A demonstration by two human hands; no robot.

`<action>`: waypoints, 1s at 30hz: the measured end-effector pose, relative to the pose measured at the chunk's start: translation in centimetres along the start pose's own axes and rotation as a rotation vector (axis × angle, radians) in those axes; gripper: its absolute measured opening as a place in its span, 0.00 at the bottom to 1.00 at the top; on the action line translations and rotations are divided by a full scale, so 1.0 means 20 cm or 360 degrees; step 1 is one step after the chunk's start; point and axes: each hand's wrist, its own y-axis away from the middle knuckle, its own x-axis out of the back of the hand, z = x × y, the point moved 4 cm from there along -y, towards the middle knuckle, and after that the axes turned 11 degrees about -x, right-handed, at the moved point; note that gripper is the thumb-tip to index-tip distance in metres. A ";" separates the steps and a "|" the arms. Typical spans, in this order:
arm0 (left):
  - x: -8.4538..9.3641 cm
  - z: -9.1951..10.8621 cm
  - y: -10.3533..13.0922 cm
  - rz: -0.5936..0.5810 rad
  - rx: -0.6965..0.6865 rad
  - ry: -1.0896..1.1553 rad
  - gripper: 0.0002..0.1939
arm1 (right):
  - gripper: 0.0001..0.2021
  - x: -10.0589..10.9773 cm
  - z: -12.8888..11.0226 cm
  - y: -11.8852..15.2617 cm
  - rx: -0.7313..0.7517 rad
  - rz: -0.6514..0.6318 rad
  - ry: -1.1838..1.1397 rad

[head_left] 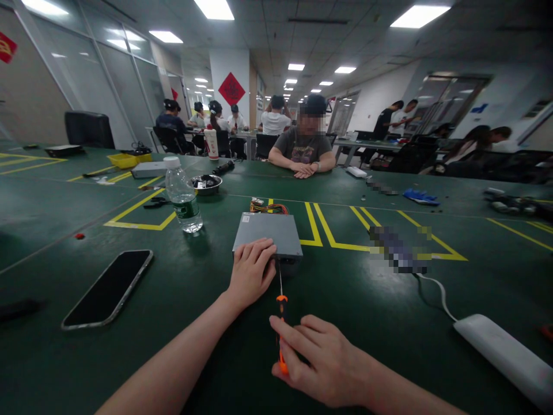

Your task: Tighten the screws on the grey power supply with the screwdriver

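A grey metal computer power supply lies on the green table in front of me, with coloured cables coming out of its far side. My left hand grips its near left part, the fingers over the top and the thumb down at the near side. Between the thumb and fingers of my right hand is a screwdriver with an orange and black handle. Its thin shaft points away from me, and the tip reaches the near face of the power supply. The exact contact point is too small to make out.
Left of the power supply stand a water bottle and a metal bowl; a phone lies nearer. On the right, a white power bank has a cable to a blurred device. A person sits opposite.
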 end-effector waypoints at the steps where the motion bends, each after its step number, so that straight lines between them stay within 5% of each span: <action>1: 0.00 0.00 0.00 -0.0003 -0.0006 -0.0003 0.14 | 0.09 -0.01 0.00 -0.01 -0.0020 0.0034 -0.0024; 7: 0.00 0.00 0.00 0.0001 -0.0050 -0.0044 0.14 | 0.14 -0.03 0.00 -0.02 -0.0079 -0.0006 -0.0091; 14: 0.02 0.00 0.00 0.0043 -0.0106 -0.0138 0.14 | 0.06 -0.09 -0.01 0.04 0.0006 0.0039 -0.0008; 30: 0.05 -0.04 0.00 -0.0121 -0.0119 -0.0009 0.21 | 0.07 -0.07 -0.02 0.04 -0.0085 0.0150 -0.0008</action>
